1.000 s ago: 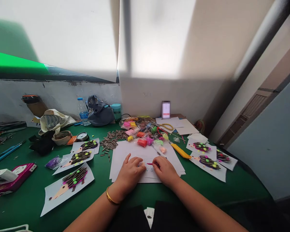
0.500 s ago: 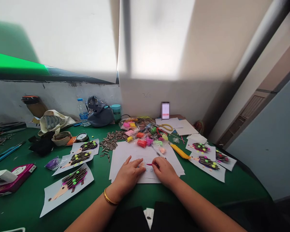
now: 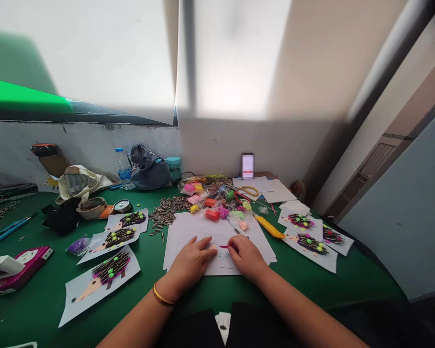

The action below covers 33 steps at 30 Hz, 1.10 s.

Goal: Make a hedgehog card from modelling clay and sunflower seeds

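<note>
My left hand (image 3: pixel 194 258) lies on a stack of white paper (image 3: pixel 181 224) with its fingers stretched out. By its fingertips is a small peach-coloured patch, partly covered, perhaps clay. My right hand (image 3: pixel 244 253) is closed in a pinch on a thin magenta pointed tool (image 3: pixel 223 247), whose tip points left toward the left hand. Its other end is hidden in the fingers. Faint drawn marks show on the paper between the hands. Just beyond lie bagged lumps of coloured clay (image 3: pixel 212 215) and a heap of striped sunflower seeds (image 3: pixel 168 209).
Hedgehog pictures (image 3: pixel 110 267) lie at the left, and more hedgehog pictures (image 3: pixel 310 245) at the right. A yellow utility knife (image 3: pixel 270 227) rests beside the paper. Yellow-handled scissors (image 3: pixel 249 191), a propped phone (image 3: pixel 248 166), a water bottle (image 3: pixel 123 166) and a grey-blue bag (image 3: pixel 150 171) stand farther back.
The fingers of my left hand have shifted slightly left on the paper. My right hand stays nearly in place with the magenta tool.
</note>
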Motion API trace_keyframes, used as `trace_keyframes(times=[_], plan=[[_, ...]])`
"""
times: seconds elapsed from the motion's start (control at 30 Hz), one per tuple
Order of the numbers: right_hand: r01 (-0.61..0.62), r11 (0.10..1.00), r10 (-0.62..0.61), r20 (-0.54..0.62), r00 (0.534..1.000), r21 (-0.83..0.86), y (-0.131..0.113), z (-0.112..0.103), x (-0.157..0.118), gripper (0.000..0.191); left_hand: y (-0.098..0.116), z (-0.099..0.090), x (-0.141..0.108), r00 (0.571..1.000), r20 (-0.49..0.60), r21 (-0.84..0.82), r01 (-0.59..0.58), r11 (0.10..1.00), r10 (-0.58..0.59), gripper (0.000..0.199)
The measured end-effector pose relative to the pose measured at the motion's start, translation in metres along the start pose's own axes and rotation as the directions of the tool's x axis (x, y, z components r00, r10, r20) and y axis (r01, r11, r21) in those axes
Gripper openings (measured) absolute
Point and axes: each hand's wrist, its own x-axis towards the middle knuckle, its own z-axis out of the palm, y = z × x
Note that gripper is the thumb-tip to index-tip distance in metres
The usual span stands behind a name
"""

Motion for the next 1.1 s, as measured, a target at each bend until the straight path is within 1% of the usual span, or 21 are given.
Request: trace_keyframes(times=[0.07,0.13,0.23,0.33,0.4,0.57,0.67,0.8,0.93,1.1], plan=[[0.0,1.0,0.0,-0.001,1.0,-0.001,0.0,0.0,0.0,0.01,-0.003,0.001,0.0,0.999,-0.015,-0.051,0.041,0.998,-0.041,0.047],[0.004,1.0,-0.004,-0.001,1.0,-0.002,0.001,0.001,0.0,0.009,-0.005,0.002,0.0,0.994,-0.027,-0.103,0.1,0.99,-0.104,0.049],[0.012,1.0,-0.012,-0.001,1.0,-0.007,0.003,0.002,0.0,0.01,-0.008,0.004,0.003,0.985,-0.05,-0.146,0.159,0.976,-0.168,0.04],[0.011,1.0,-0.011,0.003,1.0,-0.005,0.004,0.003,0.0,0.009,-0.007,0.007,0.01,0.978,-0.082,-0.133,0.18,0.975,-0.192,0.029],[0.006,1.0,-0.006,0.009,1.0,-0.002,0.003,0.003,0.001,0.009,-0.007,0.009,0.014,0.974,-0.09,-0.128,0.194,0.973,-0.206,0.026],[0.004,1.0,-0.004,0.007,1.0,-0.003,0.002,0.002,0.001,0.009,-0.009,0.008,0.016,0.972,-0.095,-0.176,0.195,0.965,-0.214,0.02],[0.005,1.0,-0.005,0.008,1.0,-0.001,0.001,0.001,0.0,0.009,-0.012,0.008,0.014,0.97,-0.08,-0.218,0.21,0.953,-0.231,0.017],[0.006,1.0,-0.006,0.012,1.0,0.0,0.002,0.002,0.0,0.009,-0.013,0.01,0.013,0.972,-0.064,-0.218,0.207,0.954,-0.226,0.011],[-0.006,1.0,0.006,0.017,1.0,-0.004,0.002,0.003,0.001,0.008,-0.013,0.013,0.013,0.972,-0.089,-0.208,0.194,0.959,-0.216,0.011],[-0.014,1.0,0.014,0.026,1.0,0.001,0.001,0.001,0.001,0.008,-0.014,0.012,0.01,0.976,-0.068,-0.203,0.191,0.96,-0.209,0.014]])
